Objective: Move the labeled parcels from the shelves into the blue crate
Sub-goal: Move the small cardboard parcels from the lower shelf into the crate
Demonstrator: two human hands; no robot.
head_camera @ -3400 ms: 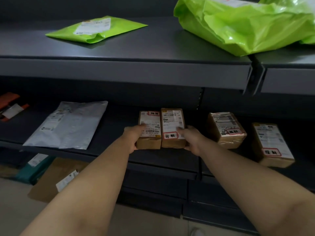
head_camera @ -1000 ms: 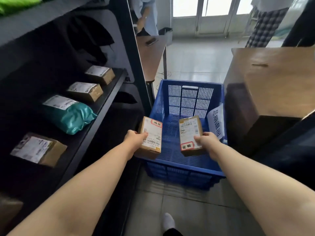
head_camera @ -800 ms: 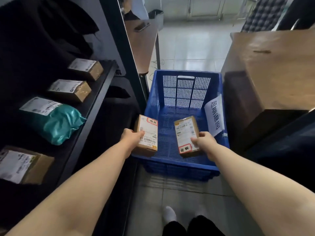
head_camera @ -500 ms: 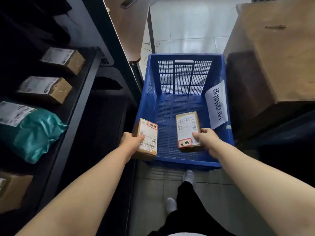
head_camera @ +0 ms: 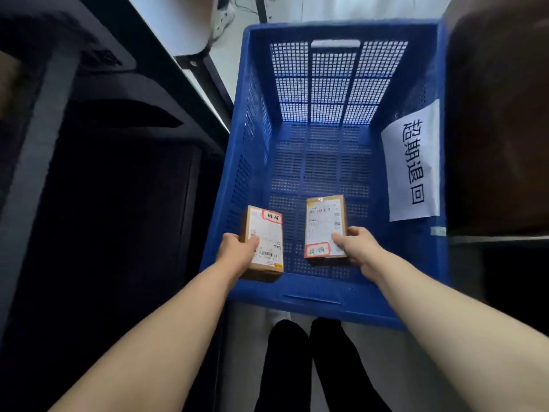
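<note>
Parcels: left hand (head_camera: 237, 248) clamps left parcel (head_camera: 265, 242), right hand (head_camera: 355, 243) right parcel (head_camera: 326, 226); lower flat onto blue crate (head_camera: 326, 295) floor, apparently near, then release.

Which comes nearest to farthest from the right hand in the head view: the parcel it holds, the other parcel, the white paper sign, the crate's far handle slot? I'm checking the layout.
1. Right parcel, held in the right hand.
2. Left parcel, in the left hand.
3. White paper sign, on the crate's right wall.
4. Handle slot, on the far wall.
</note>
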